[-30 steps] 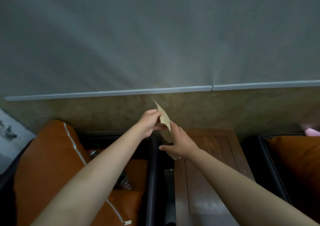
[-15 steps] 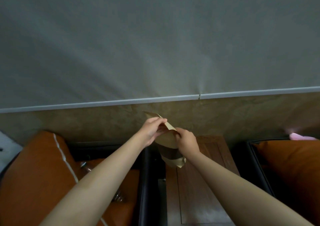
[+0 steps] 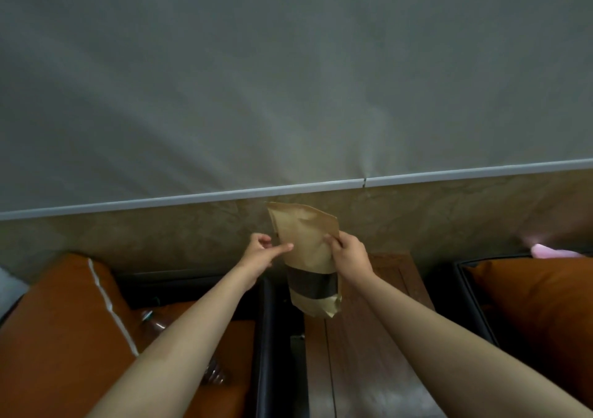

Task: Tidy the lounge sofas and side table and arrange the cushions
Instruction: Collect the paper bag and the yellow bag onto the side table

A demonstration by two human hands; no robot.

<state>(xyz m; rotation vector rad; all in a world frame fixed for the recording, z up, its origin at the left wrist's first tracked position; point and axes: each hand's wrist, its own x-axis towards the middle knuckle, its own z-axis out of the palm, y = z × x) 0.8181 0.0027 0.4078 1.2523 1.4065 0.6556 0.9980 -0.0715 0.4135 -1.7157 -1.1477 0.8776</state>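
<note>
Brown kraft paper pouch with dark window, upright above dark wooden side table, right hand pinching one edge, left hand thumb and forefinger pinching the other

This is a lounge or sitting room. A dark wooden side table stands against a marbled wall. Left of it is a black-framed sofa with a piped orange cushion, and right of it a plain orange cushion.

- Dark wooden side table, standing between two black-framed sofas;
- left sofa, carrying a piped orange cushion and what may be a plastic bottle, partly hidden;
- right sofa, carrying a plain orange cushion.
</note>
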